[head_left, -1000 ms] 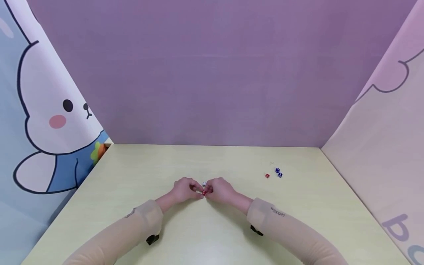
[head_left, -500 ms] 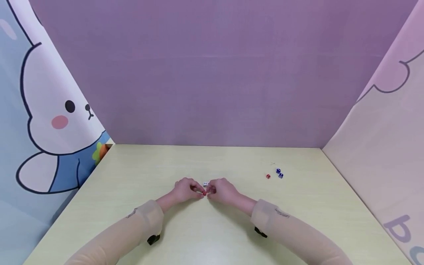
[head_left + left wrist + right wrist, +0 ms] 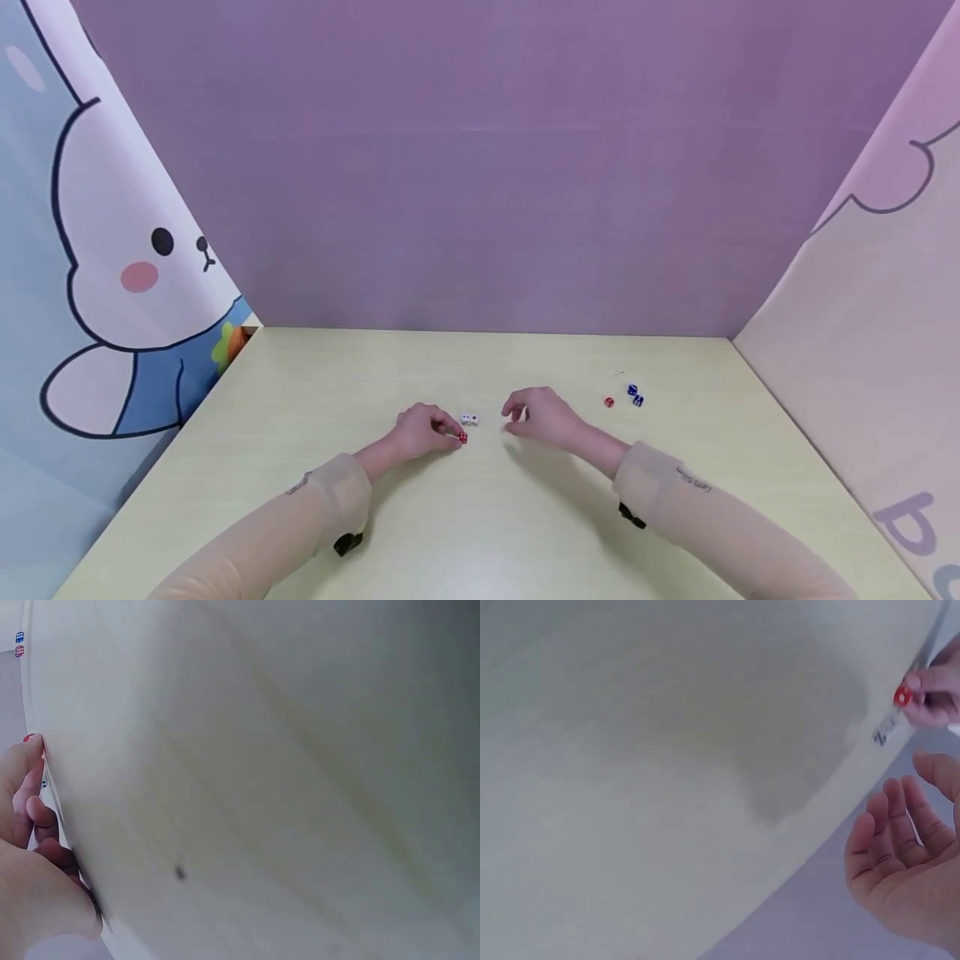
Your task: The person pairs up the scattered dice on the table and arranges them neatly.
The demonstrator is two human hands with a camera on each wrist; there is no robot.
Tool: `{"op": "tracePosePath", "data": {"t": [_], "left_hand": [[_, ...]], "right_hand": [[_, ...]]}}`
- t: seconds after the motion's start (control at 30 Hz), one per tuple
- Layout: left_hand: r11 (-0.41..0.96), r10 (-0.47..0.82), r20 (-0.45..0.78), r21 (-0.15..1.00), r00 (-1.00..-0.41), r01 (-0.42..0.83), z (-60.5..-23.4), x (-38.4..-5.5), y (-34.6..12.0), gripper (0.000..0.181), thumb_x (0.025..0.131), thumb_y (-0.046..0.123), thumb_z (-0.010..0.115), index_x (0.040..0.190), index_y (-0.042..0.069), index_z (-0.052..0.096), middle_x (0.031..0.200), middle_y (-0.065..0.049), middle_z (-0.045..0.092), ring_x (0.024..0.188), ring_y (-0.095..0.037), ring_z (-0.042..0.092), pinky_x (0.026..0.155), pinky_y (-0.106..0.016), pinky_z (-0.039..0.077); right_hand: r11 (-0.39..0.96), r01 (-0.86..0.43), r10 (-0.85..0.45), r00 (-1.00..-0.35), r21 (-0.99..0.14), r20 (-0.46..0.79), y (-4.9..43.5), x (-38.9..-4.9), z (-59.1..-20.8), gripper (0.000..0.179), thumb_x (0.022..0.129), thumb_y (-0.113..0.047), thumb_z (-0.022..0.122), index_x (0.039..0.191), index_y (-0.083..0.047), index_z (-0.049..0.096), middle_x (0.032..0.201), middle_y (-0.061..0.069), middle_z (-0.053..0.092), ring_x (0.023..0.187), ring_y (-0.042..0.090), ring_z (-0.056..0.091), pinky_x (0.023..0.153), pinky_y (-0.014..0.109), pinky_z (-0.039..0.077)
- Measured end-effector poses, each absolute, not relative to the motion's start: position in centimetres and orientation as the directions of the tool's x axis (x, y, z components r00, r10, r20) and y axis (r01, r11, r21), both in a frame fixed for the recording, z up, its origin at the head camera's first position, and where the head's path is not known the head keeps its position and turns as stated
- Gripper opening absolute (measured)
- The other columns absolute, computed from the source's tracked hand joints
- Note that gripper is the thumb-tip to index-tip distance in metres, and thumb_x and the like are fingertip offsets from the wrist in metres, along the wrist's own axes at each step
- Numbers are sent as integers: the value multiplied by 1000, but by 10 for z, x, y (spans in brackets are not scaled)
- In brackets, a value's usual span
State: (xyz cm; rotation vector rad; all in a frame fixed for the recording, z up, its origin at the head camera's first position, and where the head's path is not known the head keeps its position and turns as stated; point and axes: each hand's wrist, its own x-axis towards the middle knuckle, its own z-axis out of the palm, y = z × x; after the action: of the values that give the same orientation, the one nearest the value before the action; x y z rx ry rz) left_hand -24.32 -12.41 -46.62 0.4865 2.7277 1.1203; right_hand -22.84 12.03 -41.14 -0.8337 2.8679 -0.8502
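Note:
Near the middle of the table, my left hand (image 3: 422, 431) pinches a red die (image 3: 462, 437) between thumb and finger. Just behind that die, two white dice (image 3: 469, 419) sit side by side. My right hand (image 3: 546, 417) is to the right of them, fingers loosely bent and holding nothing. In the right wrist view its fingers are apart, and the red die (image 3: 902, 695) shows at the other hand's fingertips. The left wrist view catches only a sliver of the red die (image 3: 28, 737) at the fingertips.
Farther right on the pale table (image 3: 480, 517) lie another red die (image 3: 609, 402) and two blue dice (image 3: 635, 395) close together. A purple panel (image 3: 480, 167) rises along the back edge, with printed cloths on both sides.
My right hand has let go at the red die and moved right, away from it. The two white dice now show fully. My left hand stays in place with its die.

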Motion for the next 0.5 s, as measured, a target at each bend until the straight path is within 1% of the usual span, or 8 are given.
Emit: {"op": "tracePosePath", "data": {"t": [0.13, 0.37, 0.5], "left_hand": [[661, 341, -32, 719, -939, 215, -466, -243, -125, 11, 74, 25, 81, 82, 26, 74, 77, 11, 61, 72, -8, 51, 94, -52, 26], [666, 321, -49, 721, -946, 189, -464, -242, -123, 12, 73, 24, 81, 83, 24, 73, 75, 9, 59, 71, -9, 50, 89, -45, 30], [669, 317, -50, 720, -947, 186, -464, -242, -123, 12, 73, 24, 81, 83, 24, 74, 73, 9, 58, 70, -9, 50, 91, -47, 29]], "right_hand": [[721, -472, -488, -866, -507, 113, 139, -232, -405, 17, 80, -10, 73, 96, -4, 69, 81, 0, 66, 65, 7, 53, 62, 22, 46], [741, -435, -433, -892, -512, 132, 176, -240, -399, 20, 79, -9, 73, 97, -2, 69, 81, 0, 65, 66, 10, 54, 61, 23, 46], [752, -414, -395, -906, -513, 152, 197, -243, -398, 20, 79, -9, 72, 98, -2, 69, 81, 0, 65, 68, 12, 54, 61, 23, 45]]}}
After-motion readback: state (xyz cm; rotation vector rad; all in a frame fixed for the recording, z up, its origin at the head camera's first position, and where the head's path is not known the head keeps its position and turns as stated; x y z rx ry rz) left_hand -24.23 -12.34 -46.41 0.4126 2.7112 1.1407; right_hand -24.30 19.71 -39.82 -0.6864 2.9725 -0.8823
